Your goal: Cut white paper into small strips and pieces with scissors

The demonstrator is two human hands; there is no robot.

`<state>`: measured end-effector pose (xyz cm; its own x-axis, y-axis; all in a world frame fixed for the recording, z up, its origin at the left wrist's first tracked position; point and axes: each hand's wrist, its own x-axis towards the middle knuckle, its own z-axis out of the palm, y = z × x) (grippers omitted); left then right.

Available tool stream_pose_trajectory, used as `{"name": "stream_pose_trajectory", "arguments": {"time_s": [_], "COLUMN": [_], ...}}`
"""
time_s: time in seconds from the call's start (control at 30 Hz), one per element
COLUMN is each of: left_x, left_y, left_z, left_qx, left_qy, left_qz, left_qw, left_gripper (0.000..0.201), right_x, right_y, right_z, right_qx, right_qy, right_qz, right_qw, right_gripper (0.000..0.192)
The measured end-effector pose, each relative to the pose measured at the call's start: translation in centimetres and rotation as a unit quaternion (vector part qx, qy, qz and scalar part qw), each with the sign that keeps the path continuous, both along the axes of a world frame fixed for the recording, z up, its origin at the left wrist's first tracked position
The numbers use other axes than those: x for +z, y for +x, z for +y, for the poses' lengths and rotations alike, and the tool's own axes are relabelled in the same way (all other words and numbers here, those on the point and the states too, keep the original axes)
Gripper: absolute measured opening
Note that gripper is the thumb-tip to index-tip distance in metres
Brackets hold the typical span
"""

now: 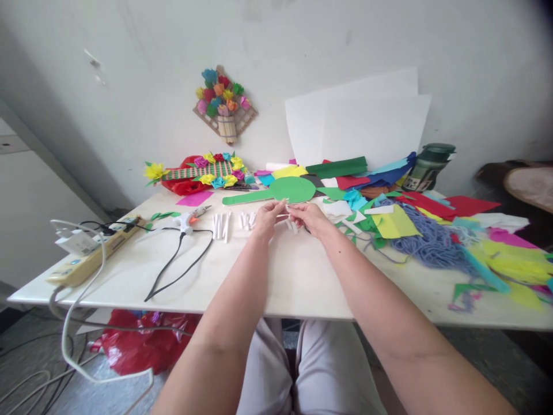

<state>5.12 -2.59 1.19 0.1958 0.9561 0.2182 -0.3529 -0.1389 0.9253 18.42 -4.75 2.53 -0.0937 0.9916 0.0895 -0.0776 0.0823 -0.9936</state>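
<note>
My left hand (270, 217) and my right hand (310, 218) meet over the middle of the table, fingertips pinched together. Between them is a small white paper roll (287, 202), mostly covered by the fingers. More short white rolls (290, 226) lie just under the hands. To the left, longer white rolls (222, 227) stand in a row beside a shorter group (247, 220). Right behind my hands lies a flat green round shape (292, 189) with a long green strip (245, 197) reaching left.
A glue gun (188, 220) with a black cord and a power strip (93, 253) occupy the left side. Blue-grey yarn (427, 239), paper scraps (395, 222) and a dark bottle (429, 167) crowd the right. A paper-flower craft (199, 172) lies at the back.
</note>
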Motion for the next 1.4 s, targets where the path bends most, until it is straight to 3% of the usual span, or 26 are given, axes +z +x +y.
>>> {"name": "stream_pose_trajectory", "arguments": {"time_s": [0.13, 0.37, 0.6, 0.73, 0.87, 0.93, 1.03, 1.1, 1.23, 1.4], "left_x": [0.1, -0.1, 0.2, 0.5, 0.4, 0.4, 0.3, 0.3, 0.1, 0.4], "left_y": [0.1, 0.1, -0.1, 0.0, -0.4, -0.6, -0.4, 0.1, 1.1, -0.4], "left_z": [-0.1, 0.1, -0.2, 0.2, 1.8, 2.6, 2.8, 2.5, 1.9, 2.6], "left_qx": [0.021, 0.033, 0.037, 0.096, 0.226, 0.275, 0.306, 0.281, 0.230, 0.233], "left_qy": [0.008, -0.005, -0.030, -0.050, -0.092, -0.094, -0.027, 0.015, 0.092, 0.099], "left_qz": [0.007, 0.010, -0.003, -0.005, -0.001, 0.041, 0.202, 0.301, 0.385, 0.430], "left_qw": [1.000, 0.999, 0.999, 0.994, 0.970, 0.956, 0.930, 0.911, 0.889, 0.867], "left_gripper": [0.033, 0.034, 0.035, 0.033, 0.022, 0.014, 0.007, 0.008, 0.010, 0.015], "right_x": [0.1, -0.4, -1.2, -1.1, -1.1, -1.1, -1.1, -1.2, -1.5, -1.9], "right_y": [0.1, 0.0, -0.1, 0.1, 0.0, -0.1, -0.2, -0.2, 0.1, 0.4], "right_z": [-0.1, 0.3, 0.7, 0.7, 0.8, 0.9, 0.9, 1.0, 1.2, 1.4], "right_qx": [-0.006, -0.019, -0.056, -0.092, -0.110, -0.115, -0.127, -0.133, -0.141, -0.155], "right_qy": [0.018, 0.112, 0.085, 0.047, 0.011, 0.007, 0.009, 0.010, 0.016, 0.046], "right_qz": [-0.065, -0.181, -0.206, -0.172, -0.125, -0.117, -0.114, -0.113, -0.118, -0.106], "right_qw": [0.998, 0.977, 0.973, 0.980, 0.986, 0.986, 0.985, 0.985, 0.983, 0.981], "right_gripper": [0.027, 0.025, 0.033, 0.023, 0.015, 0.013, 0.011, 0.011, 0.012, 0.018]}}
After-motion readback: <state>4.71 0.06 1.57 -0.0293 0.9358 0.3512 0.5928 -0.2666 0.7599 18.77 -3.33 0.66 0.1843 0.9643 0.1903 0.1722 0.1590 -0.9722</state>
